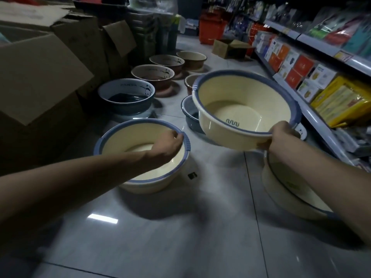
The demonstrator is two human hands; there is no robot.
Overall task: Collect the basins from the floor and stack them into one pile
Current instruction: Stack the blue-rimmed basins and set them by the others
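**Cream basins, blue rims: one lifted, one on the floor**

Cream lifted basin (245, 109), blue rim, held clear of the floor by right hand (281, 135), fingers clamped on its near rim; mouth tilted toward the camera. Left hand (168, 143) curled over the right rim of the floor basin (140, 155), which sits upright on glossy grey tile floor (180, 227). Panda basin (126, 95) behind. Cardboard boxes (40, 77) left, stocked shelves (321, 67) right.

You see smooth, slightly glossy cream plastic basins (247, 109) with blue rims, a polished grey tile floor (180, 227) catching reflections, and matt brown cardboard boxes (40, 77) alongside.
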